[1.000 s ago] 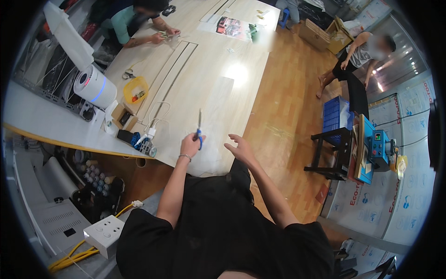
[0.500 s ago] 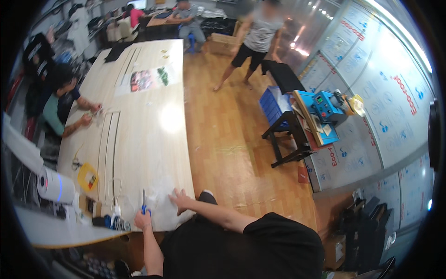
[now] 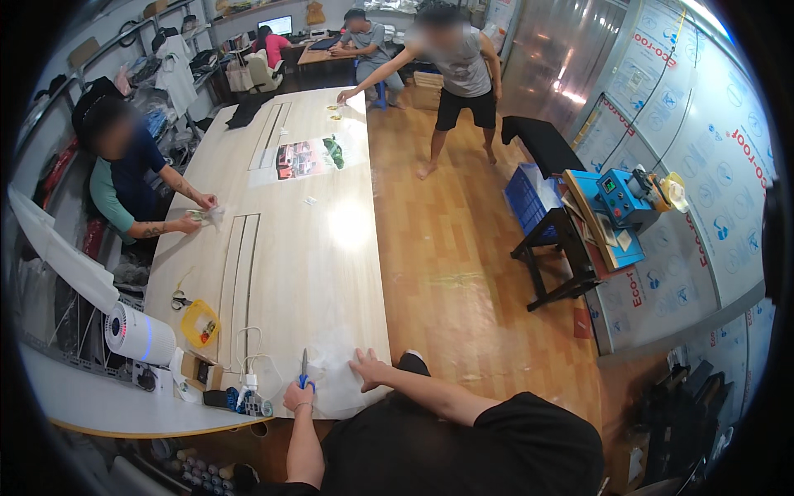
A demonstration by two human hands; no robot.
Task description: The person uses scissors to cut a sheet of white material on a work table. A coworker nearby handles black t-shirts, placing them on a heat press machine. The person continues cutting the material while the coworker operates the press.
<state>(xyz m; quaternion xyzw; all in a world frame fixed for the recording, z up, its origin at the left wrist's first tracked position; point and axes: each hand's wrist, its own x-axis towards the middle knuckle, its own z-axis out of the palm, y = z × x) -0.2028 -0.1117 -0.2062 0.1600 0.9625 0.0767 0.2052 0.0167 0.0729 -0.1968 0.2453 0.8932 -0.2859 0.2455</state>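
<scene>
At the near end of the long pale wooden table (image 3: pixel 314 273), my left hand (image 3: pixel 298 395) is closed round the blue handles of a pair of scissors (image 3: pixel 304 379). Their blades point away from me over the tabletop. Just right of them lies a thin, whitish see-through sheet (image 3: pixel 332 376), its outline hard to make out against the wood. My right hand (image 3: pixel 370 369) rests on its right part near the table's edge, fingers spread and holding nothing.
Left of the scissors are a white charger with cable (image 3: pixel 249 382), a yellow basket (image 3: pixel 200 323) and small black scissors (image 3: pixel 179 300). One person (image 3: pixel 136 178) works at the left side; another (image 3: pixel 459 74) stands by the far right corner. A blue machine (image 3: pixel 624 197) stands right.
The whole view has swung, so the scene sits further right. The standing person now reaches an arm to the table's far corner. My hands keep their places, scissors still held.
</scene>
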